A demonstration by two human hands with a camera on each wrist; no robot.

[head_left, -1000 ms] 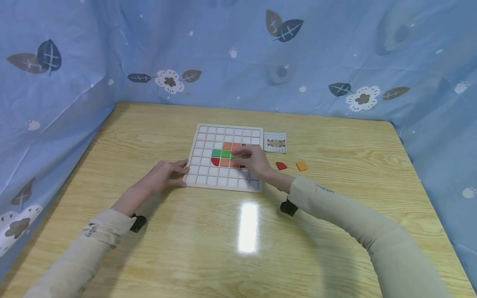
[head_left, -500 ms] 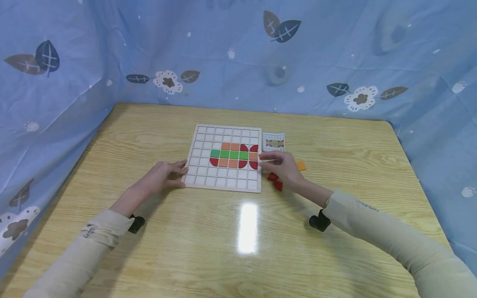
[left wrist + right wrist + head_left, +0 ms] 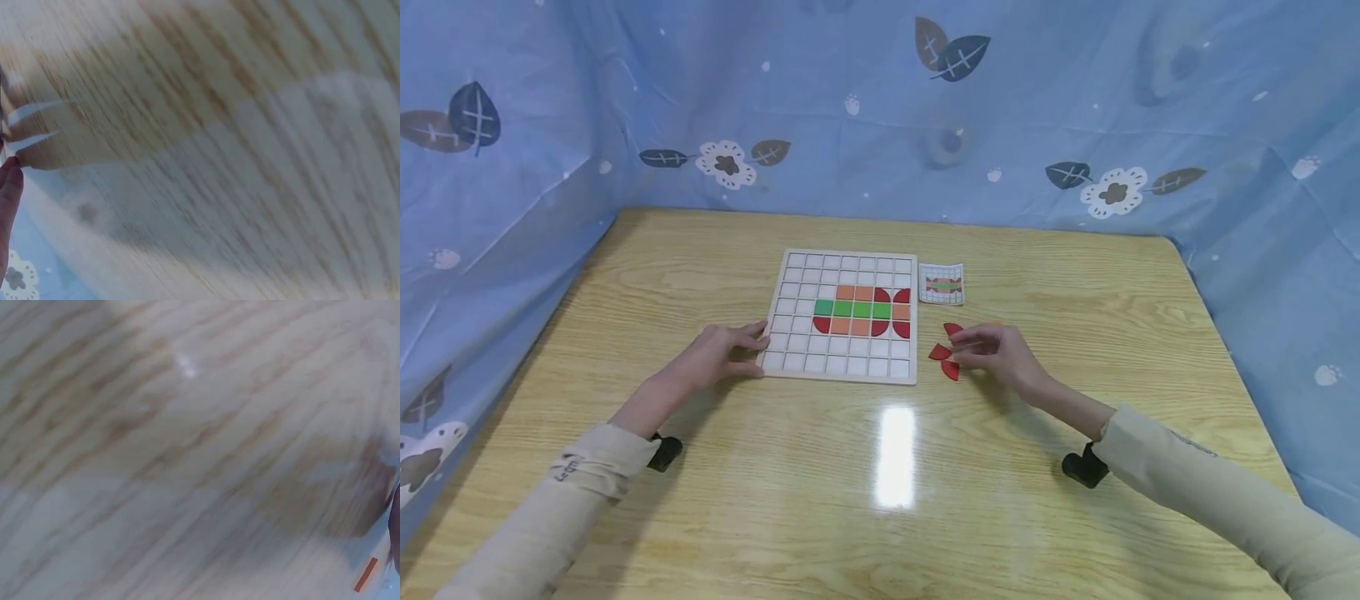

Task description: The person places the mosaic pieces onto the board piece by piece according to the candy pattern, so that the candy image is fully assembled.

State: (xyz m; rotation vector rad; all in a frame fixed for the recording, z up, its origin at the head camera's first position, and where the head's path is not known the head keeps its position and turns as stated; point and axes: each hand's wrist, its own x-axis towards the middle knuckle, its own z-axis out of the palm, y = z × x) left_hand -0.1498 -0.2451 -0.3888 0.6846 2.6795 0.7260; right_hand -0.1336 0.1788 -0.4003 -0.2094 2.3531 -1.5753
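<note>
In the head view a white gridded puzzle board (image 3: 805, 362) lies flat, with green, orange and red tiles (image 3: 862, 309) set in its cells. My left hand (image 3: 718, 354) touches the board's left edge, fingers apart from the thumb, which is at the near corner. My right hand (image 3: 1000, 354) is low over the table, right of the board, thumb and fingers spread beside several loose red quarter-circle tiles (image 3: 951, 369). No tile is visible between its fingertips. An orange tile (image 3: 994, 323) is mostly hidden behind this hand. Wrist views catch only bits of fingers (image 3: 9, 194) at their edges.
A small pattern card (image 3: 942, 285) lies against the board's upper right side. Wood-grained table (image 3: 820, 475) surrounds everything, with a bright light reflection in front. Blue printed cloth (image 3: 850, 167) hangs behind and at both sides.
My right hand has left the board's tiles and moved right to the loose red tiles. A green tile now shows where it was. My left hand stays at the board's edge.
</note>
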